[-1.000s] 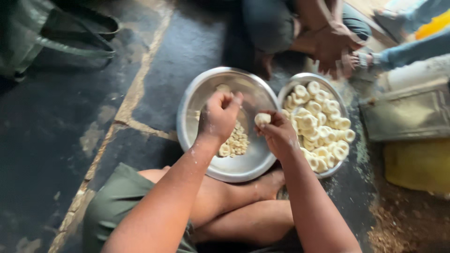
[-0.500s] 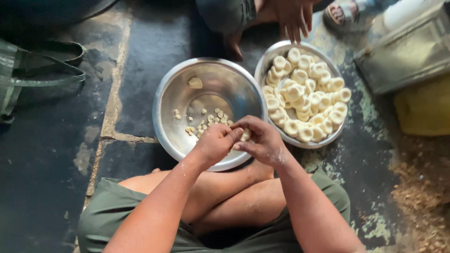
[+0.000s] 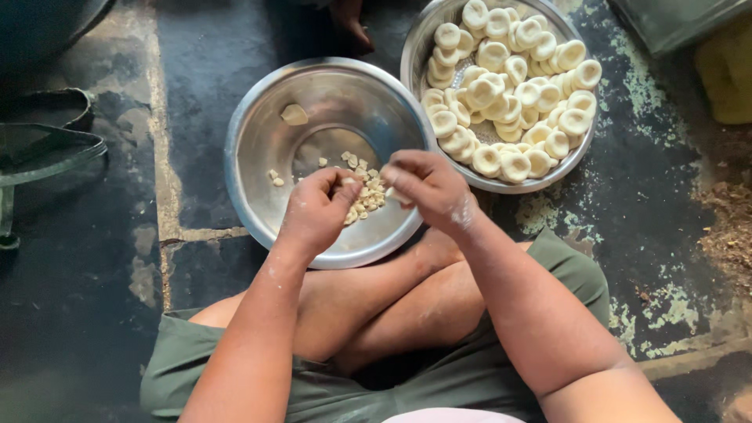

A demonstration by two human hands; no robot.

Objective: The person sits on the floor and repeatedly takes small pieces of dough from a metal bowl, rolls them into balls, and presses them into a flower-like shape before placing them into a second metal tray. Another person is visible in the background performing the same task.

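Note:
A steel bowl (image 3: pixel 258 149) sits on the dark floor in front of my crossed legs, holding several small pale dough scraps (image 3: pixel 362 176) and one flat piece (image 3: pixel 294 114). My left hand (image 3: pixel 315 213) and my right hand (image 3: pixel 427 186) meet over its near rim, fingers pinched together around a small pale dough piece (image 3: pixel 389 193) that is mostly hidden. Both hands are dusted with flour. To the right, a second steel bowl (image 3: pixel 413 55) is heaped with several round, dimpled dough pieces (image 3: pixel 509 94).
Another person's foot (image 3: pixel 350 23) shows at the top edge behind the bowls. A dark bag with straps (image 3: pixel 39 149) lies at the left. A yellow object (image 3: pixel 724 70) and loose debris (image 3: pixel 732 227) are at the right.
The view has shifted closer and lower over the bowls. My hands came together over the near rim of the left bowl; a second ago they were apart, the right holding a round dough piece.

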